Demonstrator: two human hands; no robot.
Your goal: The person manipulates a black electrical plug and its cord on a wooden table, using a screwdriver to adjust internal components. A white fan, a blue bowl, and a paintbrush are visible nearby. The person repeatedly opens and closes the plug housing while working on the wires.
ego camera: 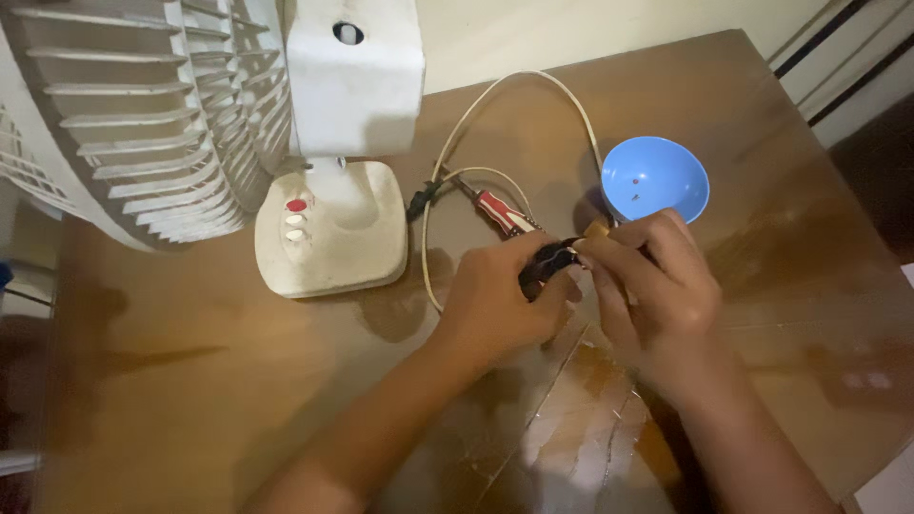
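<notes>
Your left hand [500, 300] sits at the centre of the frame, curled around a small black plug [545, 266], and your right hand [657, 286] meets it from the right, fingers pinched on the plug's end, where a small tan piece shows. Keep the plug braced in the left palm and let only the right fingertips work, so the part doesn't twist out of your grip. Keep both wrists low over the brown table [190, 381] for steadiness.

The white cord [519, 90] loops from the plug up toward the top centre, and a red-handled screwdriver [500, 211] lies just above your left hand, within easy reach. The blue bowl [655, 178], right of centre near the top, holds a few tiny dark bits, probably screws; drop any loose pieces there. The white fan [190, 114] fills the upper left, and its base carries one red button and two white ones. No packages, labels or signs are visible.
</notes>
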